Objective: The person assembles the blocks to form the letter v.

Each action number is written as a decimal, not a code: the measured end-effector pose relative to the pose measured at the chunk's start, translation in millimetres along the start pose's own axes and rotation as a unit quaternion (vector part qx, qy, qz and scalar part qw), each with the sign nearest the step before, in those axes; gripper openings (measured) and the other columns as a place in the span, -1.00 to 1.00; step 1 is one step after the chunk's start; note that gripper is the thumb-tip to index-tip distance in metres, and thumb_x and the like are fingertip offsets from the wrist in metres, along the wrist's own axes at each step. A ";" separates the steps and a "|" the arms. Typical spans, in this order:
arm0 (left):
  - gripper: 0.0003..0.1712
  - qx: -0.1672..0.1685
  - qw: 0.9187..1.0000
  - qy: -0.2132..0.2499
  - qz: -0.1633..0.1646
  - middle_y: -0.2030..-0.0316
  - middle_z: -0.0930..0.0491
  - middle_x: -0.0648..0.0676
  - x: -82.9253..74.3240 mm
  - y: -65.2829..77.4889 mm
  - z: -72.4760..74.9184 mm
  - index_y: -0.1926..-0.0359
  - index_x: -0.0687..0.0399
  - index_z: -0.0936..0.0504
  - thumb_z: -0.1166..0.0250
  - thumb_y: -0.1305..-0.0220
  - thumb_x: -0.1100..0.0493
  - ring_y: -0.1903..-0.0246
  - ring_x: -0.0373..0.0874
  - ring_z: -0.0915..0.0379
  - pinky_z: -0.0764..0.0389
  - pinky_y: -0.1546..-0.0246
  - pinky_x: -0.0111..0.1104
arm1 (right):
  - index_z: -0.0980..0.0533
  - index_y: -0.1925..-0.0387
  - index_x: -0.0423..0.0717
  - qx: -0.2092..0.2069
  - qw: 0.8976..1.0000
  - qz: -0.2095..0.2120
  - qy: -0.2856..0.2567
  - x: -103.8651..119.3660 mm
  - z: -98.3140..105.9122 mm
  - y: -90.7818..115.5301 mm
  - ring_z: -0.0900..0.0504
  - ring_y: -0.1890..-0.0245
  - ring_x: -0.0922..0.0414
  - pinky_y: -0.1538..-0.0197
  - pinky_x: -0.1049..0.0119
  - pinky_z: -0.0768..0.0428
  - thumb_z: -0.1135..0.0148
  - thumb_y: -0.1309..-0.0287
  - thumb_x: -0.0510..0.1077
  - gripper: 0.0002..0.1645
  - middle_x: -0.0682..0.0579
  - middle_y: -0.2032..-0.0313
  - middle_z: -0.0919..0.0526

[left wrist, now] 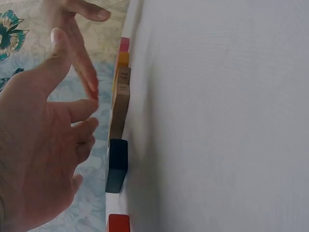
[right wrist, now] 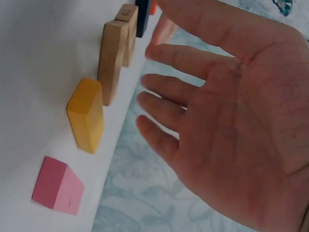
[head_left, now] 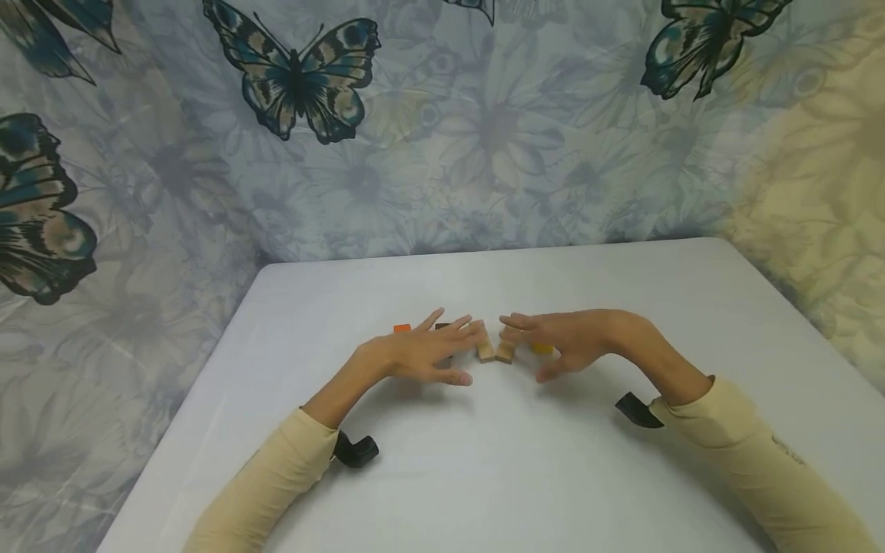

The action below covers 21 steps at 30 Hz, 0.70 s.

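Note:
My left hand (head_left: 429, 355) is held over the row of blocks, palm down with the fingers spread. Facing it from the other side, my right hand (head_left: 563, 336) has its fingers extended and nothing in its grasp. Below the fingertips, two plain wooden blocks (head_left: 485, 349) lean in a V shape, and small printed marks show on their ends. A dark blue block (left wrist: 118, 165) and a red-orange block (left wrist: 119, 223) stand on the left side. On the right are a yellow block (right wrist: 87, 116), partly hidden by the hand in the head view, and a pink block (right wrist: 58, 186).
The blocks stand on a white table (head_left: 484, 461). Behind it hangs a backdrop (head_left: 484, 177) printed with butterflies and flowers. Black mounts (head_left: 356, 451) stick out below both sleeves, close over the tabletop.

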<state>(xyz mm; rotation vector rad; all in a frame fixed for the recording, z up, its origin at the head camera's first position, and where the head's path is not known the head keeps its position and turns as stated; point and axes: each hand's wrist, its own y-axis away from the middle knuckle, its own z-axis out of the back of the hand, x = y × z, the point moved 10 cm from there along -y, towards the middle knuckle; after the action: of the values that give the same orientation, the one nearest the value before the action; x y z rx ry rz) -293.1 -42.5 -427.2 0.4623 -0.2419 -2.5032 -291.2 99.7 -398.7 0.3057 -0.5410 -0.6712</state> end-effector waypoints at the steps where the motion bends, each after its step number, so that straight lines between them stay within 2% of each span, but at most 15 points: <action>1: -0.05 0.003 1.000 0.002 0.000 -0.72 0.27 0.02 -0.7 -1.7 -0.9 -0.71 -0.08 0.15 0.05 -0.57 -0.39 -0.72 -0.09 0.40 0.51 -0.68 0.10 | -0.08 -0.66 -0.06 0.006 1.000 -0.003 0.001 -0.8 -2.8 0.3 0.09 -0.69 -0.26 -0.61 -0.34 -0.12 -0.34 -0.40 0.06 -0.01 -0.18 -0.70 0.13; 4: -0.05 0.014 1.000 0.003 -0.002 -0.72 0.28 0.05 -3.5 -3.9 -2.4 -0.70 -0.07 0.11 0.03 -0.56 -0.39 -0.72 -0.10 0.37 0.50 -0.68 0.13 | -0.12 -0.65 -0.02 0.024 0.999 -0.019 0.015 -3.7 -8.9 0.2 0.06 -0.69 -0.25 -0.60 -0.33 -0.14 -0.34 -0.40 0.07 -0.03 -0.18 -0.70 0.13; 7: -0.03 0.032 0.999 0.003 0.012 -0.72 0.28 0.01 -2.3 -3.5 -6.9 -0.70 -0.10 0.10 0.02 -0.53 -0.43 -0.71 -0.13 0.37 0.48 -0.68 0.13 | -0.16 -0.64 0.01 0.034 0.998 -0.032 0.033 -4.0 -11.7 -1.0 0.00 -0.68 -0.24 -0.59 -0.34 -0.17 -0.34 -0.38 0.14 -0.04 -0.16 -0.70 0.13; 13: -0.02 0.045 0.999 -0.010 0.027 -0.71 0.27 -0.05 -3.5 -4.9 -12.9 -0.70 -0.18 0.06 0.04 -0.50 -0.49 -0.71 -0.17 0.38 0.49 -0.68 0.08 | -0.21 -0.62 0.07 0.036 0.998 -0.042 0.040 -6.0 -14.0 0.4 -0.04 -0.67 -0.24 -0.55 -0.43 -0.15 -0.36 -0.36 0.16 -0.06 -0.15 -0.70 0.13; 21: 0.00 0.052 0.998 -0.025 0.032 -0.71 0.32 -0.08 -4.7 -7.8 -12.9 -0.70 -0.17 0.10 0.06 -0.49 -0.51 -0.71 -0.17 0.39 0.42 -0.70 0.09 | -0.21 -0.62 0.11 0.038 0.999 -0.032 0.019 -13.0 -14.1 1.2 -0.06 -0.67 -0.21 -0.60 -0.28 -0.20 -0.40 -0.35 0.08 -0.07 -0.10 -0.70 0.14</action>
<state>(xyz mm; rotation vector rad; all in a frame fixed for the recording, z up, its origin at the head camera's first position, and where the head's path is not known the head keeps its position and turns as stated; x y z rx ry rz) -288.6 -34.3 -440.0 0.4270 -0.4028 -2.4500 -291.1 110.6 -414.6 0.4077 -0.5225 -0.7062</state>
